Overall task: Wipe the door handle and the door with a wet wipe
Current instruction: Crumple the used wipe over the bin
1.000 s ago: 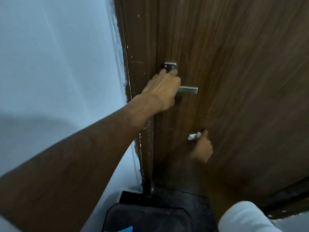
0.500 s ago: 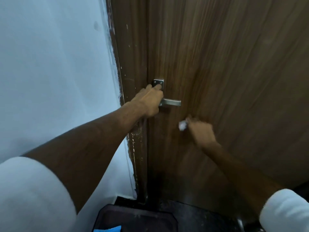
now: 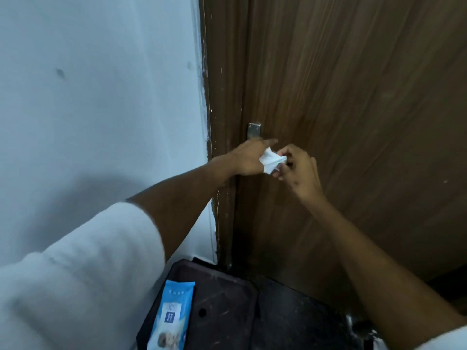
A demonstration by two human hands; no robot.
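Observation:
A dark brown wooden door (image 3: 353,109) fills the right side. The metal plate of its handle (image 3: 254,130) shows near the door's left edge; the lever is hidden behind my hands. A crumpled white wet wipe (image 3: 272,160) is stretched between both hands just below the plate. My left hand (image 3: 249,157) holds the wipe's left part, with its fingers pointing at the door. My right hand (image 3: 295,165) pinches the wipe's right end.
A pale blue wall (image 3: 101,97) stands to the left of the brown door frame (image 3: 219,122). Below, a blue pack of wet wipes (image 3: 171,314) lies on a dark tray-like surface (image 3: 222,299). The floor (image 3: 298,311) by the door is dark.
My left hand has let go of the door handle and taken hold of the wipe. My right hand has risen with the wipe to meet it. The view has tilted down.

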